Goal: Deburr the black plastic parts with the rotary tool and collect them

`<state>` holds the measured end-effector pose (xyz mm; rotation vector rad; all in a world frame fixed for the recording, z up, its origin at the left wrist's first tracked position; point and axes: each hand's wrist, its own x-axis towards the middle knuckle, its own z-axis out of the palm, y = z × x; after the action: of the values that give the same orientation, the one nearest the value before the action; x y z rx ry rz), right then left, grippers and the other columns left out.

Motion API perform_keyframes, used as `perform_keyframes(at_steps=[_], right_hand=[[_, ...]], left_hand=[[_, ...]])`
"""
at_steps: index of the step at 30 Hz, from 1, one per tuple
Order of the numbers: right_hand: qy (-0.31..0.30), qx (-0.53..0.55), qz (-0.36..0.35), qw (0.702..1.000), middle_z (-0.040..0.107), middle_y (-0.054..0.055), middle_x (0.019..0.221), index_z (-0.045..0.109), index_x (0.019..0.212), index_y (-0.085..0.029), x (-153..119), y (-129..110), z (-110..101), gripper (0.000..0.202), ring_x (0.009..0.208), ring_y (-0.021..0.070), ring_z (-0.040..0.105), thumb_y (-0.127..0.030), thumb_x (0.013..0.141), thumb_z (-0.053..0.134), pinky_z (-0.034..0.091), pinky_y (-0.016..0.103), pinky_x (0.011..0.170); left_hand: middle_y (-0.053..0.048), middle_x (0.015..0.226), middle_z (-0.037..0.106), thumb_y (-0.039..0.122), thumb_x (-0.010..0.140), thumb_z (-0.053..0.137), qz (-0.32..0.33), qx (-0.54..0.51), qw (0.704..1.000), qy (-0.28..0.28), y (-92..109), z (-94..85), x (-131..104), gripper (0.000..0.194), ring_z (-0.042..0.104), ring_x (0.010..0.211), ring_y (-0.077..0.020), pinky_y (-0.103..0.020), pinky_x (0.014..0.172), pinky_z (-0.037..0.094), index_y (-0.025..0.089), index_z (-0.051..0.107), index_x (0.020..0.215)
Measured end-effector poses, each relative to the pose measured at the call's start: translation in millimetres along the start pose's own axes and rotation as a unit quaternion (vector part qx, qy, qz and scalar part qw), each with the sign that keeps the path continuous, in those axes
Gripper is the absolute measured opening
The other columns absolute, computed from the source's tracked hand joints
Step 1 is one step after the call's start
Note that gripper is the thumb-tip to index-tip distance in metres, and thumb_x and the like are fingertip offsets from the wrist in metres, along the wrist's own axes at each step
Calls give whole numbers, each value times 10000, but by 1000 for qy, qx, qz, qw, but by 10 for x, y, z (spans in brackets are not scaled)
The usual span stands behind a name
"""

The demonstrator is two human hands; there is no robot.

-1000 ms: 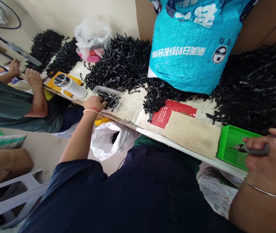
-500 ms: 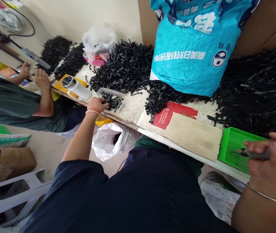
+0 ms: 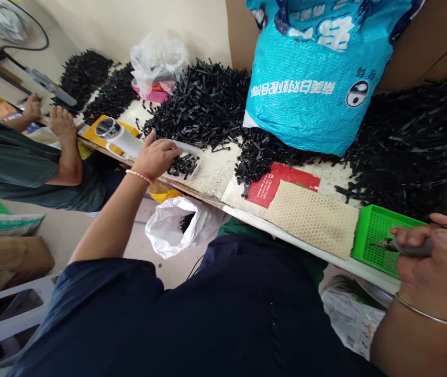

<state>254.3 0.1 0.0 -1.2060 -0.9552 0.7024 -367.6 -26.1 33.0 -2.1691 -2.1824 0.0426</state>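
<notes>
Had the left fingers (image 3: 170, 148) apart (couldn't spot anything pinched), just left of black strips (image 3: 185, 166) in a tub (image 3: 199, 161) lengthwise along the desk (image 3: 218, 170). Had the right fingers (image 3: 415, 236) clamped on a grey tool (image 3: 417, 248), way farther off.

So the blue bag (image 3: 313, 99) has 南美白对虾配合 in white, upside down, and the last bit after that's kinda mushy. Big white characters higher up are too creased for me to read, same for the small dark ones by its round black-and-white logo. The red card (image 3: 260, 191) says "Certified Origin" sideways, with "New Zealand" in tinier print.
</notes>
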Motion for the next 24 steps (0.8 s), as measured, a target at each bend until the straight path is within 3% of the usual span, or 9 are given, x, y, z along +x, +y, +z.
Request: perform_keyframes(at_steps=[5,10,14,19,24], right_hand=[[6,-7,9,1000,450,-70,377,677,728,-306,22,78,-28,263,355,184,360,-369,473,671,430,423,489],[4,-8,13,1000,452,-65,384,675,752,-286,29,108,-8,338,358,173,376,-449,473,771,441,409,475],[2,2,13,1000,466,-65,367,676,750,-277,28,76,66,395,335,168,369,-495,447,805,431,394,454],[27,-18,34,999,441,-85,354,650,725,-294,55,75,118,432,328,168,361,-558,423,809,439,404,461],[17,-11,18,1000,431,-77,356,668,746,-294,84,97,121,351,333,171,354,-487,467,758,426,398,437]], left_hand=[[-51,1388,744,183,1045,482,80,-21,996,-34,-176,-44,151,389,541,1488,-263,-486,1337,249,288,816,1217],[-117,1545,677,163,1060,403,186,13,975,-122,-111,149,283,485,546,1507,-308,-463,1219,417,261,806,1311],[-120,1590,650,134,1048,385,222,29,964,-145,-49,270,323,531,540,1522,-303,-452,1203,449,261,774,1386],[-120,1589,656,113,996,429,188,-5,973,-137,-92,342,291,574,578,1494,-291,-447,1186,486,264,723,1466],[-187,1418,739,240,992,450,80,-64,994,-27,-60,457,186,511,694,1309,-334,-501,1142,521,178,763,1390]])
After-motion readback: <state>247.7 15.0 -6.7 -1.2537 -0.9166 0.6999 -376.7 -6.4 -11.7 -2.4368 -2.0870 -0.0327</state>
